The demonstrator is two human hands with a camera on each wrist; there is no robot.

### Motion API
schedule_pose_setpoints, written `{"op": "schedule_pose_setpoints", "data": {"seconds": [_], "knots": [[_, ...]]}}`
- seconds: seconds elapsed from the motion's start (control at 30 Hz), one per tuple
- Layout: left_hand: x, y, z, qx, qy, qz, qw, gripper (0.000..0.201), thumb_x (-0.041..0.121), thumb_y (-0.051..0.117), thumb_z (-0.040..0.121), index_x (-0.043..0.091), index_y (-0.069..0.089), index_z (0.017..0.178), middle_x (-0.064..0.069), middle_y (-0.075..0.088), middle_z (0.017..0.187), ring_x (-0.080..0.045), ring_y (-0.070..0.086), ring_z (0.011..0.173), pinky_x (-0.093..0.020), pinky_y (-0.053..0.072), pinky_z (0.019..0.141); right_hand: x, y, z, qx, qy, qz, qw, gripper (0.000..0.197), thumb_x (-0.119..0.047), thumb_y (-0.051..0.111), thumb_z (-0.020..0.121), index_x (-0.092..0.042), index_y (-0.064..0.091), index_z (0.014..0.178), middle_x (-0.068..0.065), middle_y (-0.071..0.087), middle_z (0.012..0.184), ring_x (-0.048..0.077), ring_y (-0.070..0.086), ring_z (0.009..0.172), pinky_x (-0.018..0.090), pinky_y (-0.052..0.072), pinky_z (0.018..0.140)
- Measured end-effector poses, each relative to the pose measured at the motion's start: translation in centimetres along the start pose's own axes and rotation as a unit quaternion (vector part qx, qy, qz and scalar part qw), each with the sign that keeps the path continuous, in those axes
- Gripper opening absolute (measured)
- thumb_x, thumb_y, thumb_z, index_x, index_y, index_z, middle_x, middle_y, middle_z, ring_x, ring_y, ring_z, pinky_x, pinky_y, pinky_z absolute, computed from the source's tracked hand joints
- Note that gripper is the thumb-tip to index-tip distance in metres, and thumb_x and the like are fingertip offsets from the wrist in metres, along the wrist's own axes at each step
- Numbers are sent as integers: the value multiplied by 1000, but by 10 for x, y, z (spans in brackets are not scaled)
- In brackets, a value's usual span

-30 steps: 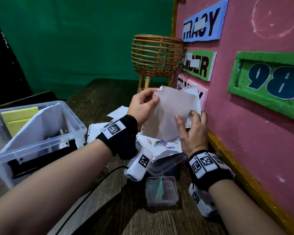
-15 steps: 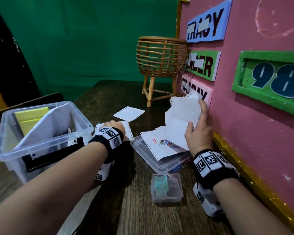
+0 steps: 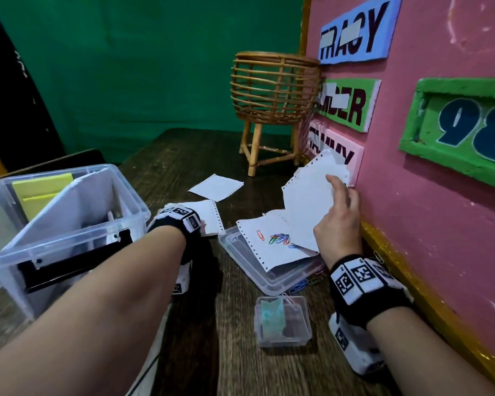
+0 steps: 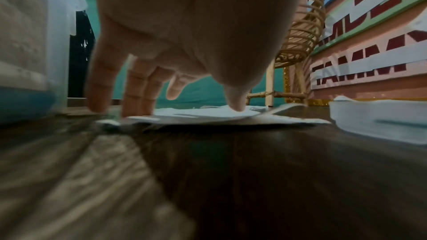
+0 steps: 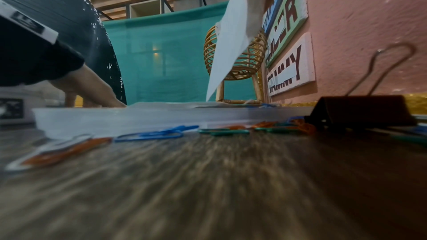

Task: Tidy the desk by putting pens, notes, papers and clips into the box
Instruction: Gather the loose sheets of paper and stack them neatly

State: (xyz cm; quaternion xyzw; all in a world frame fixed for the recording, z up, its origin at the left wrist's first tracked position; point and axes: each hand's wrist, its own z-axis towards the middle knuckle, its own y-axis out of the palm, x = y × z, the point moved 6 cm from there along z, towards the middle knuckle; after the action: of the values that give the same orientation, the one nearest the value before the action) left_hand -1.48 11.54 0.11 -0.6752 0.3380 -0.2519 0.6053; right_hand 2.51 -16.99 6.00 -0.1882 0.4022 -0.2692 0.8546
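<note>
My right hand (image 3: 337, 204) pinches a white perforated sheet (image 3: 306, 201) and holds it upright near the pink wall. My left hand (image 4: 182, 103) is down on the desk beside the clear box (image 3: 120, 195), its straight fingers and thumb pressing on a flat white paper (image 4: 198, 116). In the head view the wristband hides that hand. Another sheet (image 3: 266, 252) lies across a shallow clear lid (image 3: 272, 284) with several coloured paper clips (image 3: 280, 239) on it. The box holds yellow notes (image 3: 40, 187), a white sheet and a black item.
One more paper (image 3: 215, 187) lies farther back. Loose clips (image 5: 159, 133) and a black binder clip (image 5: 360, 110) lie by the lid near the wall. A small clear case (image 3: 282, 321) sits in front. A rattan basket stand (image 3: 272, 90) is at the back.
My left hand let go of the raised sheet and came down onto the paper beside the box. My right hand keeps the sheet, now lower and closer to the wall.
</note>
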Motion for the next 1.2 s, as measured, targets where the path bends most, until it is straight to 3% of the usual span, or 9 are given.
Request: {"op": "schedule_pose_setpoints", "data": {"seconds": [0.17,0.33,0.47,0.73,0.87,0.93,1.03,1.1,1.2], "knots": [[-3,1,16,-33,-34,-140,989,77,54,72,70,3,50,125,-13,60,122,-32,57,111,-41,48,94,0,2,0,-5,-3,-4,1000,67,19,39,78,-19,42,133,12,40,129,20,45,87,23,36,72],[-2,3,14,-46,-20,-181,982,94,56,71,69,8,33,141,-11,52,136,-30,52,122,-42,43,103,1,2,-1,5,-11,-20,1000,65,19,38,78,-19,46,129,13,43,125,22,46,90,25,35,69],[-8,5,14,-22,-8,-189,982,80,57,70,69,9,48,130,-10,57,127,-30,55,115,-43,47,99,2,1,-1,14,-11,-16,1000,61,19,38,79,-17,46,128,14,44,126,26,51,97,23,36,72],[-12,4,10,8,-15,-188,982,77,53,69,74,6,47,131,-13,57,127,-29,57,114,-43,46,99,3,0,1,21,7,31,999,51,6,42,90,-16,35,136,15,46,139,31,55,116,28,43,90],[-1,-4,11,53,-33,-182,981,44,26,56,88,3,53,125,-14,62,116,-32,62,105,-43,51,92,2,-1,0,25,15,36,999,49,0,44,92,-17,33,136,13,49,137,35,56,113,39,47,91],[5,-14,10,67,-34,-259,963,33,10,50,89,1,55,120,-18,62,116,-37,60,107,-40,50,90,2,-2,0,32,23,28,999,46,-4,45,92,-17,33,135,14,53,132,38,60,105,44,52,85],[19,-42,-8,170,36,-367,914,25,7,49,89,5,45,113,-19,59,114,-34,58,101,-40,43,75,5,-5,1,51,40,-1,998,42,-10,45,94,-18,33,134,13,54,130,39,63,94,46,54,74],[28,-59,-38,254,111,-449,850,22,8,47,91,6,44,113,-15,60,110,-27,55,91,-32,38,71,5,-7,1,66,38,-7,997,42,-10,45,93,-16,35,134,13,51,134,37,62,97,44,54,74],[47,-69,-77,305,229,-517,767,25,12,40,96,4,42,120,-10,59,104,-19,51,84,-25,37,71,4,-8,2,78,28,-3,997,40,-9,43,94,-10,37,134,16,48,134,40,60,98,43,51,70]]}}
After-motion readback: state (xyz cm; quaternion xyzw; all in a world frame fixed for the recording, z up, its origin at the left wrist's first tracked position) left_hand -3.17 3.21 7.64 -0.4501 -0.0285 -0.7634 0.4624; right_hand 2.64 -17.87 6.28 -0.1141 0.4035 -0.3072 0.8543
